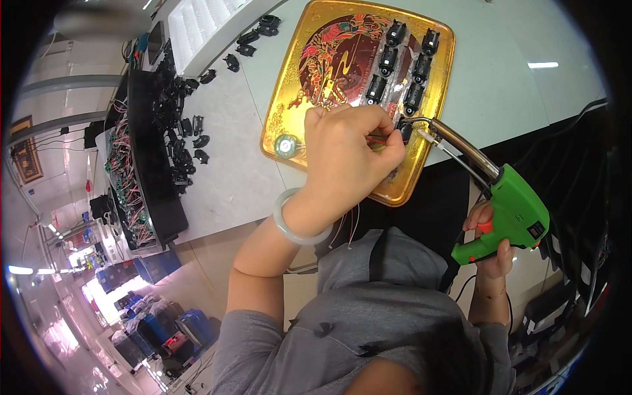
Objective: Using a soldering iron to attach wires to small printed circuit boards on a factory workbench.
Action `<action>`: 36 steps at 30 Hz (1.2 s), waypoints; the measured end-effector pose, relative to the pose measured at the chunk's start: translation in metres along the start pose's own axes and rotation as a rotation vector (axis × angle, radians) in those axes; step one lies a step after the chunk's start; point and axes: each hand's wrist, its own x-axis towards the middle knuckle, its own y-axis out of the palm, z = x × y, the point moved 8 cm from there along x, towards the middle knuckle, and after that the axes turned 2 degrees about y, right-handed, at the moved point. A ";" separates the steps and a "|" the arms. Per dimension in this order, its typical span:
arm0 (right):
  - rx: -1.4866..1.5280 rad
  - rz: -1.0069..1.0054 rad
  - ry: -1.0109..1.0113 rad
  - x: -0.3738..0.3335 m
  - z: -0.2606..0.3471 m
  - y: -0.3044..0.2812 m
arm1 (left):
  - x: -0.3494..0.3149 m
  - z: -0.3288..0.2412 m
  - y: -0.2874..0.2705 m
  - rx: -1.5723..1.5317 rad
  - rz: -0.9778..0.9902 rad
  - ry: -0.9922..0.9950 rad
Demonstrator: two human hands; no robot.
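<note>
My left hand [349, 151], with a pale bangle [287, 224] on its wrist, is over the near part of a golden tray [280, 99]. Its thumb and fingers pinch thin coloured wires [376, 141]; what they lead to is hidden by the hand. Loose wire ends [355, 227] hang below the hand. My right hand [495, 260] is closed round the handle of a green soldering gun [520, 207]. The gun's bent metal tip reaches a small black part [405, 128] at the tray's right, close to my left fingertips. Whether tip and part touch I cannot tell.
Two rows of black parts [413, 99] stand on the tray, with a small round greenish item [285, 146] near its left edge. At left, black parts [174, 131] lie heaped beside a black bin [151, 164] of wired pieces. A white foam tray [204, 29] is behind.
</note>
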 end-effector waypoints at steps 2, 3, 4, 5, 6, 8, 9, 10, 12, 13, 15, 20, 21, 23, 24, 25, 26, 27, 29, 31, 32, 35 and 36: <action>-0.031 -0.018 0.011 0.000 -0.001 -0.001 | 0.000 0.000 0.000 0.000 0.003 -0.001; -0.010 -0.011 -0.002 0.000 -0.001 0.000 | 0.001 -0.002 -0.001 0.007 0.005 0.030; -0.009 -0.024 -0.001 0.000 -0.001 -0.001 | 0.001 -0.005 -0.002 0.011 -0.005 0.063; -0.029 -0.046 0.021 -0.001 -0.004 -0.002 | 0.001 -0.005 -0.001 0.015 0.009 0.060; -0.006 -0.037 0.002 -0.001 -0.002 -0.002 | 0.001 -0.005 -0.001 0.022 0.006 0.062; 0.023 -0.079 0.034 -0.001 -0.004 -0.005 | 0.001 -0.005 -0.001 0.029 0.003 0.062; 0.040 -0.071 0.021 0.000 -0.003 -0.005 | 0.001 -0.005 -0.001 0.025 0.003 0.065; 0.037 -0.066 0.021 0.000 -0.003 -0.004 | 0.001 -0.006 -0.002 0.020 -0.008 0.071; 0.035 -0.063 0.022 -0.001 -0.003 -0.004 | 0.001 -0.005 -0.001 0.024 0.004 0.071; 0.006 -0.052 0.025 -0.001 -0.003 -0.003 | 0.001 -0.006 -0.002 0.026 -0.008 0.079; -0.023 -0.041 0.028 -0.001 -0.003 -0.001 | 0.001 -0.005 -0.001 0.021 0.007 0.065; -0.060 -0.073 0.062 -0.002 -0.006 -0.002 | 0.001 -0.005 -0.001 0.026 0.007 0.058; -0.039 -0.063 0.043 -0.002 -0.005 -0.001 | 0.001 -0.004 0.000 0.025 0.011 0.051; -0.065 -0.073 0.073 -0.003 -0.008 -0.003 | 0.001 -0.003 0.000 0.024 0.016 0.042; -0.043 -0.061 0.051 -0.003 -0.007 -0.002 | 0.001 -0.004 0.000 0.032 0.011 0.051; -0.036 -0.060 0.047 -0.002 -0.008 -0.002 | 0.001 -0.005 -0.002 0.039 -0.008 0.066; -0.046 -0.069 0.059 -0.003 -0.010 -0.003 | 0.001 -0.005 0.000 0.040 0.007 0.060; -0.029 -0.058 0.044 -0.003 -0.009 -0.003 | 0.000 -0.003 0.001 0.021 -0.002 0.033; -0.047 -0.055 0.048 -0.003 -0.010 -0.003 | 0.000 -0.001 0.000 0.001 -0.011 0.005; -0.023 -0.037 0.009 -0.003 -0.005 -0.003 | 0.000 -0.004 -0.001 0.028 -0.007 0.057; -0.041 -0.035 0.004 -0.003 -0.004 -0.003 | 0.000 -0.004 0.000 0.028 0.006 0.050; 0.037 -0.093 -0.029 -0.004 0.004 -0.013 | 0.000 -0.003 0.000 0.026 0.011 0.049; 0.058 -0.078 -0.043 -0.003 0.006 -0.013 | 0.000 -0.001 0.001 0.017 0.008 0.019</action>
